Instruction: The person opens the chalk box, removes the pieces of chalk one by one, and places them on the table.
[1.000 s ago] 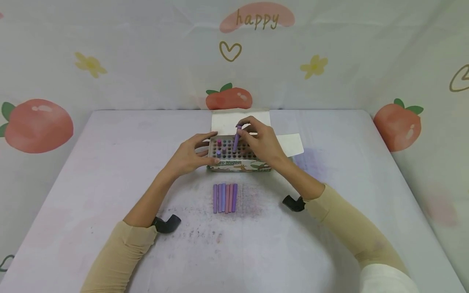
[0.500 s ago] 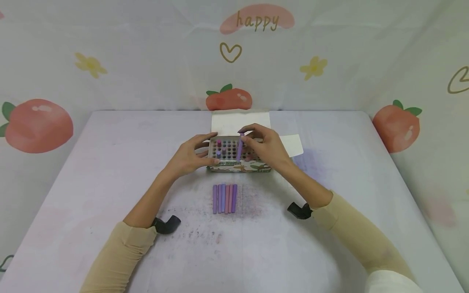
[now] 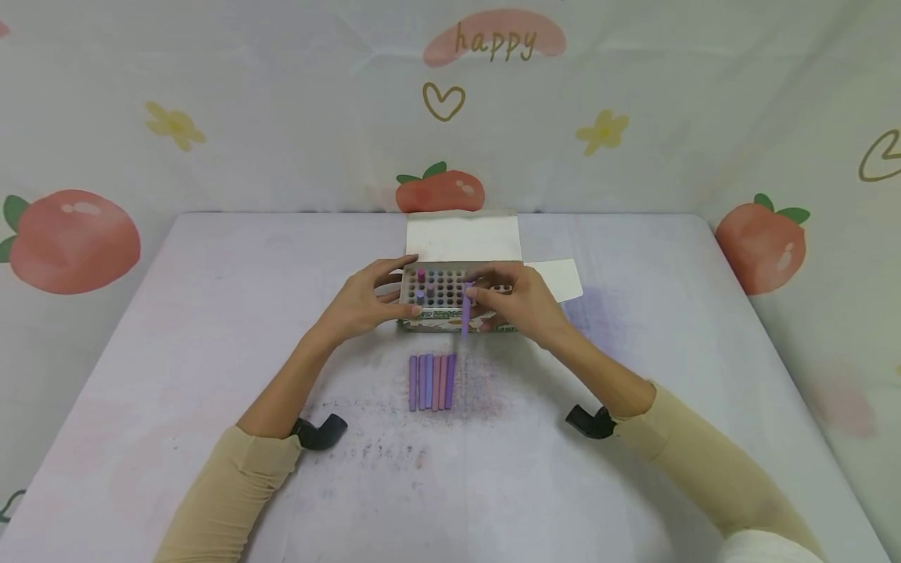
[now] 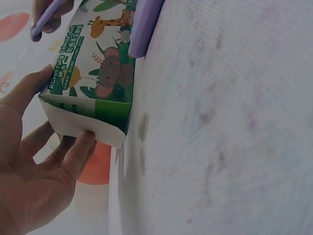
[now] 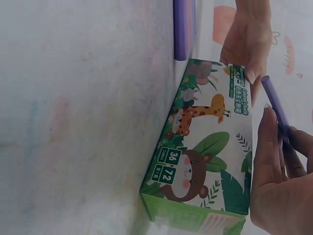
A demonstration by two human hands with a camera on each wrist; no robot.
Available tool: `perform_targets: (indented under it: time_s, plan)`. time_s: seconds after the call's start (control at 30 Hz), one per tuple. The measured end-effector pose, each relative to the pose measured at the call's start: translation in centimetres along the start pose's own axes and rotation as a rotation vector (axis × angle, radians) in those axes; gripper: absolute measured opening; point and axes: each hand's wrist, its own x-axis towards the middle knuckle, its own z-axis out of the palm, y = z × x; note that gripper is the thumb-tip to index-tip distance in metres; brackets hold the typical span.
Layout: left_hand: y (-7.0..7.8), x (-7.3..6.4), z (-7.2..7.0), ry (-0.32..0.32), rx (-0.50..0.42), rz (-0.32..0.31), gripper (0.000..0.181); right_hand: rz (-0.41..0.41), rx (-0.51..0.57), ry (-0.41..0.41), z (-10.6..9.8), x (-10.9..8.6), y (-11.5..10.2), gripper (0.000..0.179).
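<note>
An opened cardboard box of chalk [image 3: 439,322], printed with animals, stands toward the table's back. Its top shows rows of holes, with a few pink and purple sticks standing at the left. My left hand [image 3: 366,297] holds the box's left end, thumb at the front edge and fingers along the side flap [image 4: 83,125]. Between thumb and fingers, my right hand [image 3: 521,301] pinches a purple chalk stick [image 3: 466,313] in front of the box, its lower end pointing down. Nearer me, a row of several purple, blue and pink chalk sticks [image 3: 431,383] lies side by side.
The box's white lid [image 3: 464,237] is folded back behind it, and another white flap [image 3: 559,279] sticks out to the right. Chalk smudges [image 3: 486,391] mark the pale tabletop. A printed curtain [image 3: 317,102] hangs behind the table's far edge.
My right hand has drawn the purple chalk stick from over the holes toward me, down past the box's front edge. The left hand and the row of chalk have stayed put.
</note>
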Motion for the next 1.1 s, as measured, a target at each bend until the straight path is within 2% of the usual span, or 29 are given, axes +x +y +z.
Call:
perform_targets:
  time_s: [0.27,0.6,1.1]
  plan:
    - [-0.4,0.1,0.0,0.005,0.030,0.000,0.082,0.032,0.033,0.005,0.1,-1.0,0.3,0.029]
    - [-0.4,0.1,-0.1,0.002,0.020,0.005,0.082,0.077,0.062,-0.024,0.4,-2.2,1.0,0.031]
    - [-0.3,0.2,0.0,0.004,0.018,0.003,0.082,0.174,0.025,-0.048,1.3,-3.2,3.0,0.031]
